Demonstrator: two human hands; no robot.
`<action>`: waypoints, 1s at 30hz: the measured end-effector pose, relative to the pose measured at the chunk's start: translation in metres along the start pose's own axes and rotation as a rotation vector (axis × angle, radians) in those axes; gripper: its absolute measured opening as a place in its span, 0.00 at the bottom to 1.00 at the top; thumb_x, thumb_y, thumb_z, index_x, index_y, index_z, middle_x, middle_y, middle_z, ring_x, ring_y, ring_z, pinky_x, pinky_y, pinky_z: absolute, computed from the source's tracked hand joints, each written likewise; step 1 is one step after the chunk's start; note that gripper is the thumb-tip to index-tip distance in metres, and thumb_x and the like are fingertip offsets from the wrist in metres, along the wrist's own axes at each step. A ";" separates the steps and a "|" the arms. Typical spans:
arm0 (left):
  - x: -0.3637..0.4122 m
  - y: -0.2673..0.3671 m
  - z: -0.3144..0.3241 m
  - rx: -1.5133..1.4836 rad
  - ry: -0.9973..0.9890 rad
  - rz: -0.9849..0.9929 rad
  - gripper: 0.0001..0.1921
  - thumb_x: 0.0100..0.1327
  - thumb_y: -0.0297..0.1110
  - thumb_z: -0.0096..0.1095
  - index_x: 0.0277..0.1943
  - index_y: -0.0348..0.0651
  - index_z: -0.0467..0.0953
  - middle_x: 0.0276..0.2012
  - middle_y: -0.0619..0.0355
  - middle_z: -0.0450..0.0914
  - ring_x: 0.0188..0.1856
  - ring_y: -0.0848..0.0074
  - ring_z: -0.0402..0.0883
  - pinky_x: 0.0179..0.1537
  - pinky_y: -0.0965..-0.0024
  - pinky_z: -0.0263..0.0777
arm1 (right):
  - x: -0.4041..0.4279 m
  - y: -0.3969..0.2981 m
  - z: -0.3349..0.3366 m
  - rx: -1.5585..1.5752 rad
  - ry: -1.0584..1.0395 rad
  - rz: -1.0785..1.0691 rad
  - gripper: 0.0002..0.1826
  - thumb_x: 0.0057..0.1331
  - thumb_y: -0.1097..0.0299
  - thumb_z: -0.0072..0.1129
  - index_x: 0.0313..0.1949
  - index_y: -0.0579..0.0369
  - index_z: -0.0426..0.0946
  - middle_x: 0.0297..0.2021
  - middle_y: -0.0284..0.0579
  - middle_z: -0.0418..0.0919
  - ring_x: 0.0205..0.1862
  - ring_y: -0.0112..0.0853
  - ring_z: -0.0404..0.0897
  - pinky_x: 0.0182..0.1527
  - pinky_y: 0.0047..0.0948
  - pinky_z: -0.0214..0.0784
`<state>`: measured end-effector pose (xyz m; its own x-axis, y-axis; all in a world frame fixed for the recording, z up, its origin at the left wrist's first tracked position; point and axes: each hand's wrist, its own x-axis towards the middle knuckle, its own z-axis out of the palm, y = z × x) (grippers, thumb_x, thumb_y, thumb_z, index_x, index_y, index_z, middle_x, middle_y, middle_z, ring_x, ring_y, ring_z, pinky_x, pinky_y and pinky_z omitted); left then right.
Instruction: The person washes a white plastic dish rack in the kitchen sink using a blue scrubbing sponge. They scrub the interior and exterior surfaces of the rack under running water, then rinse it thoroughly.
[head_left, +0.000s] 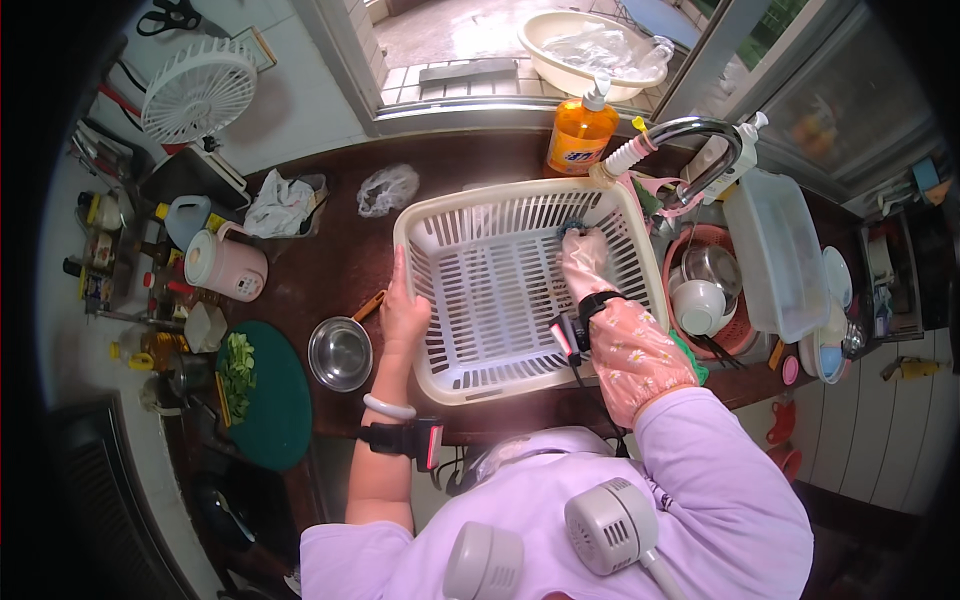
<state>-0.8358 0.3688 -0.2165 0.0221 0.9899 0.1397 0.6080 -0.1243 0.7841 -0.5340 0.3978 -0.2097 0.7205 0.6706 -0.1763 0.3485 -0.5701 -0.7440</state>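
A white slatted plastic basket (487, 289) lies before me on the dark brown counter. My left hand (405, 311) is bare and grips the basket's left rim, thumb over the edge and fingers along the outside. Inside the basket, near its far right corner, my right hand (585, 255) wears a pale pink rubber glove with a flowered sleeve. Its fingers are closed around a dark blue-green scrubber (573, 225) pressed to the basket wall; most of the scrubber is hidden by the glove. A small steel pan (340, 354) with a wooden handle stands beside my left forearm.
A chrome faucet (697, 127) arches behind the basket near an orange soap bottle (581, 139). Right of it, a red colander (739, 319) holds bowls, beside a clear plastic bin (780, 255). Leftward are a pink electric pot (225, 262) and a green cutting board (274, 405) with chopped greens (238, 367).
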 end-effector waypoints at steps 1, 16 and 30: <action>0.000 0.000 0.002 0.004 0.021 0.025 0.46 0.48 0.22 0.46 0.75 0.54 0.49 0.54 0.39 0.76 0.51 0.46 0.77 0.51 0.52 0.72 | -0.004 0.001 0.005 -0.054 0.019 -0.010 0.16 0.65 0.61 0.53 0.43 0.62 0.78 0.32 0.59 0.81 0.34 0.47 0.82 0.37 0.43 0.70; -0.001 -0.005 -0.012 -0.007 0.020 -0.035 0.45 0.49 0.20 0.48 0.74 0.52 0.50 0.57 0.38 0.74 0.50 0.45 0.78 0.48 0.53 0.74 | 0.018 -0.011 0.011 -0.149 -0.352 -0.297 0.14 0.67 0.60 0.51 0.40 0.60 0.76 0.26 0.45 0.78 0.27 0.32 0.77 0.31 0.33 0.67; 0.002 0.004 -0.014 0.100 0.033 -0.043 0.45 0.50 0.20 0.48 0.74 0.55 0.49 0.53 0.38 0.77 0.48 0.45 0.79 0.48 0.52 0.74 | -0.007 -0.043 -0.033 -0.978 -0.993 -0.834 0.17 0.55 0.71 0.60 0.45 0.57 0.82 0.38 0.57 0.83 0.43 0.45 0.83 0.45 0.40 0.75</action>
<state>-0.8443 0.3688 -0.2047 -0.0310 0.9912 0.1287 0.6841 -0.0729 0.7257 -0.5338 0.4018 -0.1553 -0.3681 0.7358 -0.5684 0.9297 0.2815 -0.2376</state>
